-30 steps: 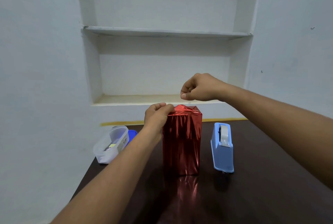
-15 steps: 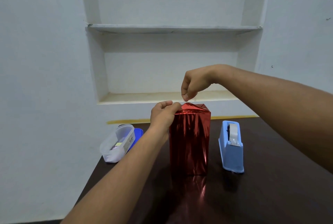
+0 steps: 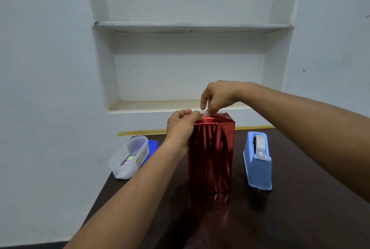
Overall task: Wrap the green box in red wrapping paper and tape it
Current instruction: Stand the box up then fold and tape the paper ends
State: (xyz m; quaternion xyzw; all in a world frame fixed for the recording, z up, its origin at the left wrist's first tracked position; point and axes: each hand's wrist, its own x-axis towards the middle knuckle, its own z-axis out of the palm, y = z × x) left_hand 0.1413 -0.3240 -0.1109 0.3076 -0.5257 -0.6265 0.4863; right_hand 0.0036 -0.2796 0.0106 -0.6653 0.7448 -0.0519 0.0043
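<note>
lowered since half a second ago, the right hand (image 3: 217, 96) now reaches the top of the box (image 3: 211, 154), where earlier it hovered just above it. the box, fully covered in shiny red wrapping paper (image 3: 210, 160), stands upright near the middle of the dark table (image 3: 300, 218), its reflection showing on the surface in front of it. the right hand's thumb and fingertips are pinched together on a small pale strip, apparently a piece of tape (image 3: 207, 114), held against the folded paper on the box's top face. the left hand (image 3: 181, 126) grips the box's upper left edge, fingers curled over the top fold, thumb lying along the rim. just beside the box on its right stands a light blue tape dispenser (image 3: 258, 166), roll upright, apart from the box. well to the left, at the table's far corner, lies a clear plastic container (image 3: 130, 156) tilted on its side, with a blue lid (image 3: 152, 148) touching it behind. beyond the table, a white wall holds a recessed niche with a shelf (image 3: 192, 27).
</note>
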